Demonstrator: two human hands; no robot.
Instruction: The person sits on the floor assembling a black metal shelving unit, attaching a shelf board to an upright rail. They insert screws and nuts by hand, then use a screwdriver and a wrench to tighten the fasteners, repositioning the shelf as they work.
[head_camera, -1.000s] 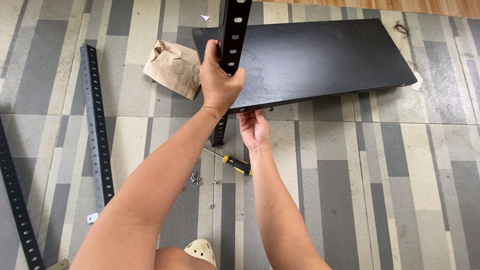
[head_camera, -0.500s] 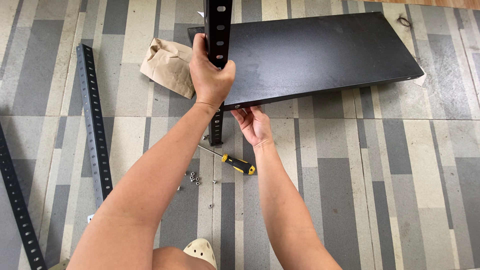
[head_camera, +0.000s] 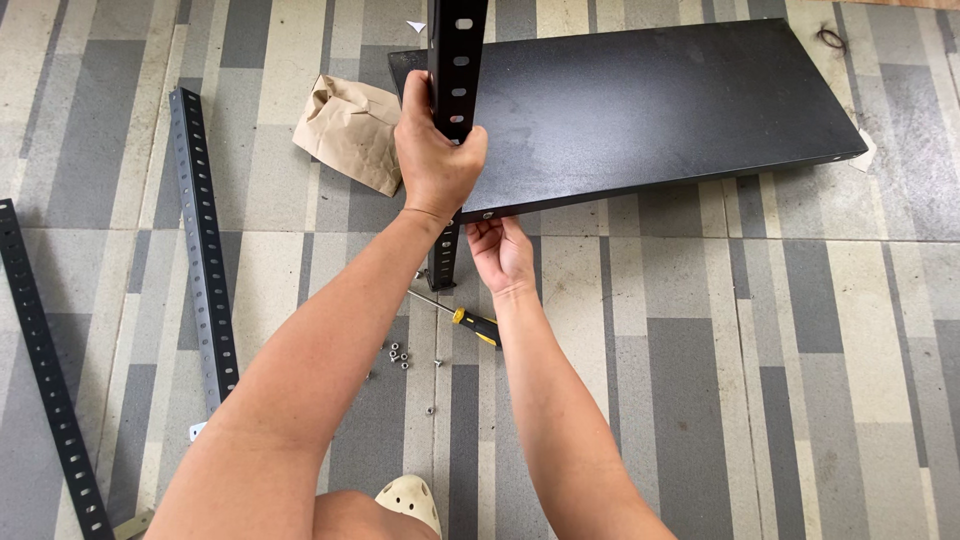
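Observation:
My left hand (head_camera: 436, 160) grips an upright black slotted post (head_camera: 456, 60) that stands on the floor at the near left corner of a black shelf board (head_camera: 660, 105). My right hand (head_camera: 500, 255) reaches under the board's front edge by that corner, fingers curled against the post and the board's rim; what it pinches is hidden. The board is raised at this corner and tilts away to the right. A screwdriver with a yellow and black handle (head_camera: 474, 323) lies on the floor just below my right wrist.
Several small nuts and screws (head_camera: 400, 357) lie scattered on the striped floor. A crumpled brown paper bag (head_camera: 348, 130) sits left of the board. A grey slotted post (head_camera: 203, 240) and a black one (head_camera: 45, 370) lie at the left. A pale shoe (head_camera: 410, 500) shows at the bottom.
The view has shifted slightly, so post and board sit a little differently in frame. My right hand has moved up closer under the board's corner. The left hand keeps its grip on the post.

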